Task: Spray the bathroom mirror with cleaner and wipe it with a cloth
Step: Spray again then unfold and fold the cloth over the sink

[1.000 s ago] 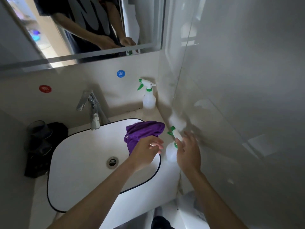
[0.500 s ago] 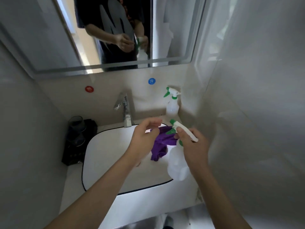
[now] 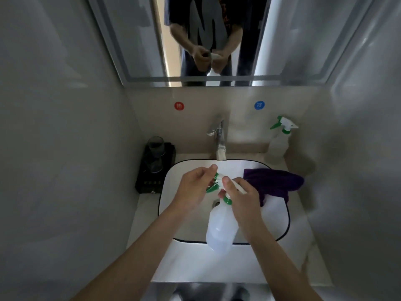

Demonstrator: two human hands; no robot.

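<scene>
Early days — the right hand (image 3: 240, 198) grips the spray bottle (image 3: 219, 227) by its neck, the left hand (image 3: 195, 187) pinches its green nozzle (image 3: 212, 188). The purple cloth (image 3: 275, 183) lies untouched just beyond the right fingers (image 3: 226, 183); the mirror (image 3: 134, 40) above looks neither sprayed nor wiped — both are left.

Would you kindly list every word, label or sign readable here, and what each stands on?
"冷": blue sticker on the wall.
"热", blurred, probably: red sticker on the wall.
Large "M"-like shape: shirt reflected in the mirror.
Orange shirt print, marks on black box: too blurred to read.
Held spray bottle, spare spray bottle: no label seen.
</scene>
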